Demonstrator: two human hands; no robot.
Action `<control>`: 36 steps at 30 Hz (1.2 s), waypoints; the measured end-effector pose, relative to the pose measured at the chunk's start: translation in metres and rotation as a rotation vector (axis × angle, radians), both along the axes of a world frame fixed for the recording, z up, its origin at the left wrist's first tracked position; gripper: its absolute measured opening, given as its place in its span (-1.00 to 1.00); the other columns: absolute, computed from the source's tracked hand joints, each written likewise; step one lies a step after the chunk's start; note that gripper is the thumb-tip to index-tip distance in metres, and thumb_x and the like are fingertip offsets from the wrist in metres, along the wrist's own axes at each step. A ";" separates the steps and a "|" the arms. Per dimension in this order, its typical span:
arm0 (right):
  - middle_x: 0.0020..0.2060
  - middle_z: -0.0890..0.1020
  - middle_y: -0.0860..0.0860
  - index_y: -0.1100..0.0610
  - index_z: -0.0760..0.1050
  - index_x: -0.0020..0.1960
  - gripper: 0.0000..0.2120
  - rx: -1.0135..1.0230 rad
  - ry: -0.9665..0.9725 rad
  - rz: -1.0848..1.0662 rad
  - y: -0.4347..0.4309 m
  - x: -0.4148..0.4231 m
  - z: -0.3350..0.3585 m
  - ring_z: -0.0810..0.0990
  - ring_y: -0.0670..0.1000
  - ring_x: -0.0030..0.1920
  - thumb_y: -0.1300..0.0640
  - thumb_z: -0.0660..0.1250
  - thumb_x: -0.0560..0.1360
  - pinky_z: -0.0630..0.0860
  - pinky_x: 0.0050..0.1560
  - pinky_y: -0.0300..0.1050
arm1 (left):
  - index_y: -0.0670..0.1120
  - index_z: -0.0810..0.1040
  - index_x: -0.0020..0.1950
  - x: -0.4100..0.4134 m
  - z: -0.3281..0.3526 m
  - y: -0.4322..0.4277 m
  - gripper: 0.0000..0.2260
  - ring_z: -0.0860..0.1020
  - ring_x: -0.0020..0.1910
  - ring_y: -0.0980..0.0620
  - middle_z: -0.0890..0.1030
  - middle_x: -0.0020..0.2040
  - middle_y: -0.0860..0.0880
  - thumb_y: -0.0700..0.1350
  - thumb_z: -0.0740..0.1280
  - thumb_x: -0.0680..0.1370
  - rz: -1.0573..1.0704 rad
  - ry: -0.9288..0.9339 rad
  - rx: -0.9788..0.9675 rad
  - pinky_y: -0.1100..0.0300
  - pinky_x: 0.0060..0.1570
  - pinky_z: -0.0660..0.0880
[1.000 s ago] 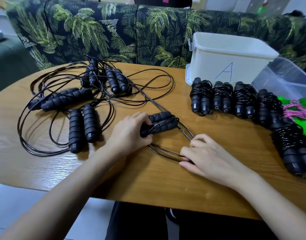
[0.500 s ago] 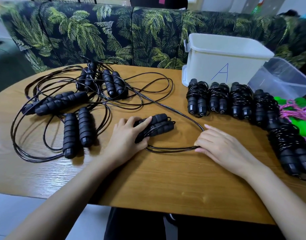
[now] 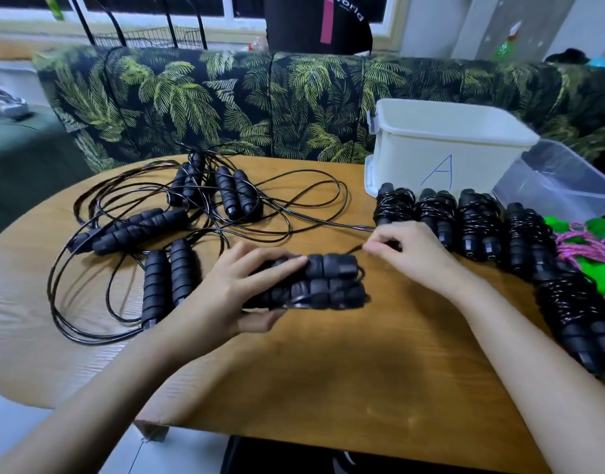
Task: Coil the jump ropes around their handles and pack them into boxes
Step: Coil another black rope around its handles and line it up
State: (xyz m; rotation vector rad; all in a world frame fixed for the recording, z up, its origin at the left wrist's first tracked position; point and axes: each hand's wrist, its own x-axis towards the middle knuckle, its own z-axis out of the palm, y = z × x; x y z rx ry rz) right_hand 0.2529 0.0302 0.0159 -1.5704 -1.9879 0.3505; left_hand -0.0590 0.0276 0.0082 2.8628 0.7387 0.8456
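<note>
- Mid frame, the left hand now holds the handles up, off the table.
- The right hand now pinches the cord.
- Wound ropes sit before the white box, upper right.

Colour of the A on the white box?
Blue handwritten letter A on the white plastic box; head view.

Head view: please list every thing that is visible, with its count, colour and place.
loose jump ropes: four, black, tangled on the table's left
coiled jump ropes: five, black, row on right
handle pair: one, black, centre
white box: one, marked A, back right
clear box: one, beside white box
pink rope: one, green handles, right edge
table: one, wooden
sofa: one, palm print, behind table
left hand: grips handle pair
right hand: pinches its cord
</note>
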 end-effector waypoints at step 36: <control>-0.42 0.64 -0.15 -0.11 0.64 -0.23 -0.76 -0.092 0.455 -0.087 -0.062 -0.081 -0.006 0.58 0.04 -0.40 0.13 0.37 0.56 0.57 -0.04 -0.05 | 0.21 0.24 0.51 0.048 0.004 -0.019 -0.30 0.54 0.28 0.08 0.56 0.29 0.06 0.25 0.32 0.38 0.281 -0.431 -0.661 -0.05 0.33 0.43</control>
